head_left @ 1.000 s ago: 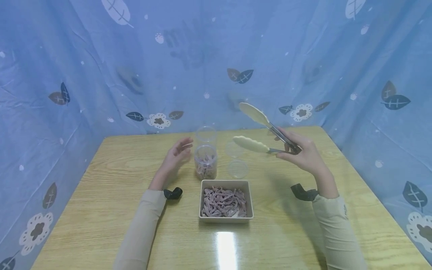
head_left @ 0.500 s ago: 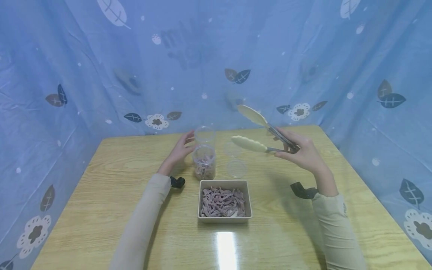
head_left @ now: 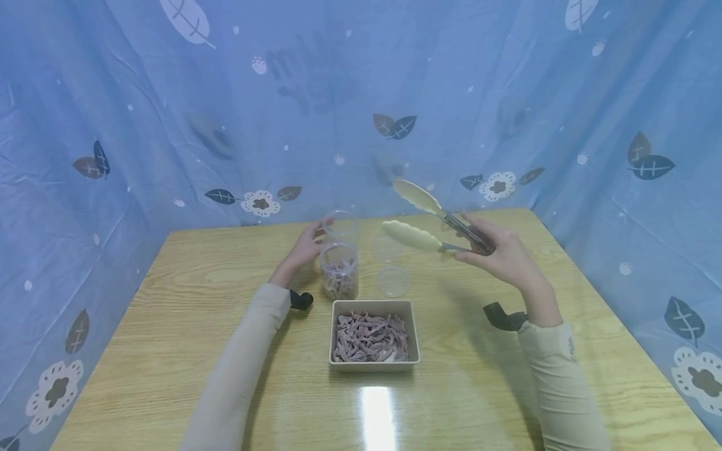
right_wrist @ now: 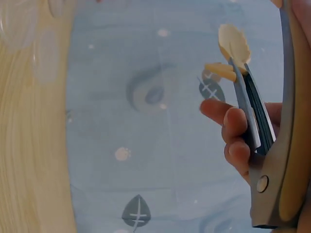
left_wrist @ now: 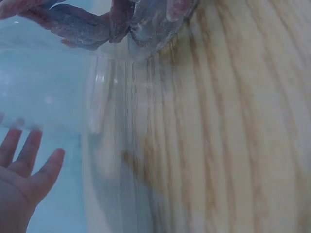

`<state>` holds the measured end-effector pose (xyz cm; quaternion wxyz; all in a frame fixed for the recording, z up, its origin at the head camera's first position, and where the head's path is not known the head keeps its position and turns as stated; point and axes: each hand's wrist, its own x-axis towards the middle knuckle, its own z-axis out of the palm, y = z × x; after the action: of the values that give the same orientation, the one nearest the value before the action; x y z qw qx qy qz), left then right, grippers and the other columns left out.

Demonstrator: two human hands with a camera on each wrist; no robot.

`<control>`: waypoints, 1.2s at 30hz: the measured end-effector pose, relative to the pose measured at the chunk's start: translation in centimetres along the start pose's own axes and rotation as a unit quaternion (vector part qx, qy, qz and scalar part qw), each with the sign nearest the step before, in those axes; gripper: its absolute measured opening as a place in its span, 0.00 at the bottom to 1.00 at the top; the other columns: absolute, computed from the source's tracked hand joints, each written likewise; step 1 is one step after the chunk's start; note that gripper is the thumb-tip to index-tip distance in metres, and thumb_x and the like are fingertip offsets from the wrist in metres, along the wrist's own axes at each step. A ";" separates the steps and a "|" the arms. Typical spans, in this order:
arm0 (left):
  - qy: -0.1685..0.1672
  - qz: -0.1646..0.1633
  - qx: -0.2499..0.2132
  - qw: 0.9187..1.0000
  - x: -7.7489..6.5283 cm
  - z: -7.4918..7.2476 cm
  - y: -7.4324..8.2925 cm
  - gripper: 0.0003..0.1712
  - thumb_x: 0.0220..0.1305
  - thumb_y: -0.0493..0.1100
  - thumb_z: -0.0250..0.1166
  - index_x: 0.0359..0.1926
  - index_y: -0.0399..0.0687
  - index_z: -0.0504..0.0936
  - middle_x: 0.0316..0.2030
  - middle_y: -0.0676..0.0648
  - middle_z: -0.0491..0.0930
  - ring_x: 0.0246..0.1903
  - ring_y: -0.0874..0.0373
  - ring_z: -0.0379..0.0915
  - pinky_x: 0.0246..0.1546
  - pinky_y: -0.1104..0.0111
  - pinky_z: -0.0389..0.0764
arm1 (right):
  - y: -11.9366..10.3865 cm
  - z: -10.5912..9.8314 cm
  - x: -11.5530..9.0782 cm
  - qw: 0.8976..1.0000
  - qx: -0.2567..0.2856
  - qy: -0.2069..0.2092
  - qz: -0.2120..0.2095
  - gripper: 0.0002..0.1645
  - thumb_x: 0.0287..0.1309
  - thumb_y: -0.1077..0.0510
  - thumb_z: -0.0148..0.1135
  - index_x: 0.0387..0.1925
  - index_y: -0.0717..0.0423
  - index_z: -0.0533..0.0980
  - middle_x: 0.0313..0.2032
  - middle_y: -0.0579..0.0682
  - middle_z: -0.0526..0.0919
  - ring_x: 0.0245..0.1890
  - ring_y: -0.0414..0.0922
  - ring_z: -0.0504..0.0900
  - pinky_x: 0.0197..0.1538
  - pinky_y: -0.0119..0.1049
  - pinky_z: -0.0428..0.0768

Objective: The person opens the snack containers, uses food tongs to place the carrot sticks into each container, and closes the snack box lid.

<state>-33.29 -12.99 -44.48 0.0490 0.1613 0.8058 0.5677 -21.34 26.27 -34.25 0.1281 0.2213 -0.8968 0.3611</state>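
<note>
My right hand [head_left: 504, 257] grips a pair of tongs [head_left: 414, 237] with metal arms and cream scalloped heads, spread apart in the air above the table. In the right wrist view the fingers [right_wrist: 235, 121] curl round the metal arms. My left hand [head_left: 304, 247] is beside an empty clear jar [head_left: 341, 224] at the back, its fingers extended at the jar's left side; firm contact cannot be told. Nearer stands a second clear jar [head_left: 340, 279], partly filled with greyish-purple strips. A beige rectangular tray [head_left: 416, 335] in front holds more such strips [head_left: 372, 338].
Two clear round lids lie right of the jars, a near lid [head_left: 393, 282] and a far lid [head_left: 387, 248]. The wooden table [head_left: 462, 388] ends at a blue patterned curtain [head_left: 316, 125] behind and at both sides.
My left hand has moved away from me and to the right, from beside the filled jar to the empty one. The right hand and tongs have shifted only slightly; the heads are a little closer together.
</note>
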 end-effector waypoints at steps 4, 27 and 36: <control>0.036 -0.010 -0.022 0.999 -0.5 -0.1 -0.1 0.39 0.57 0.42 0.66 0.67 0.47 0.59 0.66 0.44 0.59 0.64 0.43 0.57 0.62 0.49 0.64 | -0.1 0.1 0.0 1.000 -0.010 0.009 -0.001 0.37 0.45 0.53 0.73 0.59 0.46 0.71 0.38 0.48 0.82 0.29 0.38 0.75 0.31 0.27 0.75; 0.140 -0.012 -0.010 0.990 -7.1 -3.0 1.6 0.43 0.50 0.54 0.71 0.66 0.61 0.60 0.63 0.44 0.66 0.61 0.51 0.60 0.66 0.51 0.57 | -2.0 1.0 -1.0 0.970 -0.164 0.000 -0.181 0.45 0.32 0.39 0.75 0.55 0.51 0.74 0.24 0.35 0.66 0.19 0.32 0.61 0.20 0.24 0.63; 0.124 -0.017 0.027 0.992 -11.1 -3.5 5.3 0.42 0.56 0.46 0.68 0.67 0.46 0.57 0.62 0.40 0.66 0.63 0.45 0.57 0.67 0.51 0.54 | -1.7 0.9 -1.9 0.965 -0.166 -0.036 -0.200 0.48 0.29 0.36 0.75 0.55 0.54 0.74 0.35 0.39 0.79 0.21 0.28 0.68 0.22 0.23 0.68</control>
<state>-22.60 -18.00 -39.47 -0.0465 0.0774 0.8230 0.5608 -18.87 25.12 -34.59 0.2004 0.3849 -0.8855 0.1661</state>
